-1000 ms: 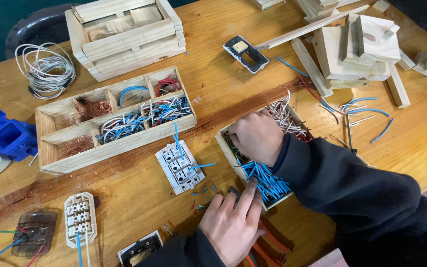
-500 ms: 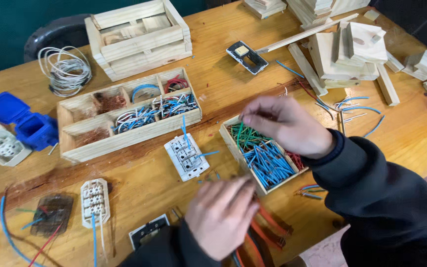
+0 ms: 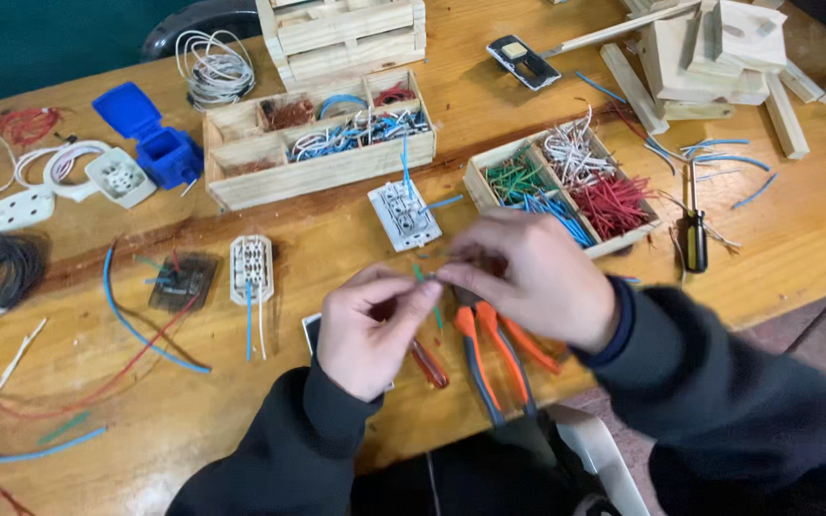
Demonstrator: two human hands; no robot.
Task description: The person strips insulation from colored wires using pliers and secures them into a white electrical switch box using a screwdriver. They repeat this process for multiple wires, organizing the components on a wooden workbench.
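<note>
Both hands pinch one short green wire (image 3: pixel 420 275) above the desk's near edge.
Left hand (image 3: pixel 367 330) and right hand (image 3: pixel 528 277) grip its ends; white switch module (image 3: pixel 403 212) beside them looks only partly wired.

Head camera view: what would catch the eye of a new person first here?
The two hands meet at the centre: the left hand and the right hand pinch a short green wire between their fingertips. Behind the right hand, a wooden tray holds green, blue, white and red wire pieces. Orange-handled pliers lie beneath the hands.
</note>
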